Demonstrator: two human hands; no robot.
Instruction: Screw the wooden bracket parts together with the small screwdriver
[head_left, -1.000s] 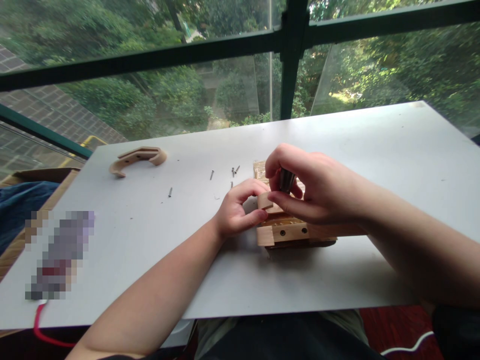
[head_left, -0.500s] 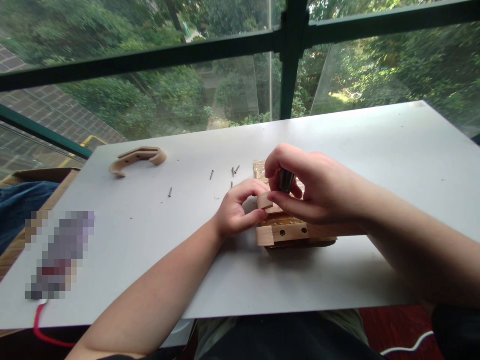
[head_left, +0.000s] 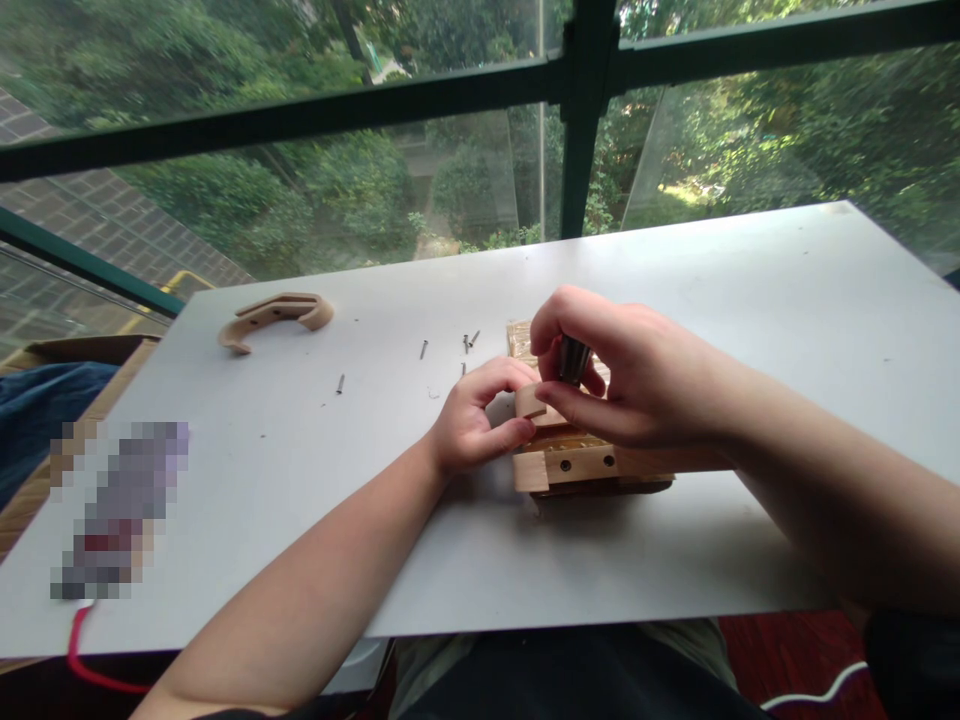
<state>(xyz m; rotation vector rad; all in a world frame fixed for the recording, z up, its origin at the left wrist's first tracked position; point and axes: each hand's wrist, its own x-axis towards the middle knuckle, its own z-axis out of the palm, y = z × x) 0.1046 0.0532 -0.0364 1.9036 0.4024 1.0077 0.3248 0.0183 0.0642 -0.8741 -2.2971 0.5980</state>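
Note:
My left hand (head_left: pixel 484 415) pinches the rounded end of a light wooden piece (head_left: pixel 529 402) between thumb and fingers. Just right of it, my right hand (head_left: pixel 600 375) is closed around a dark tool (head_left: pixel 574 360), whose lower end is hidden behind my thumb. Under both hands lies a wooden block (head_left: pixel 517 338) that looks wrapped in clear film. Along its near side runs a light wooden strip (head_left: pixel 589 463) with two dark screw heads or holes in it and a rounded left end.
Several screws (head_left: pixel 424 349) lie left of the block. A curved wooden piece (head_left: pixel 277 318) rests at the back left of the white table (head_left: pixel 300 500). A blurred-out object (head_left: pixel 127 510) with a red cord (head_left: pixel 75 645) is at the left edge. Windows stand behind.

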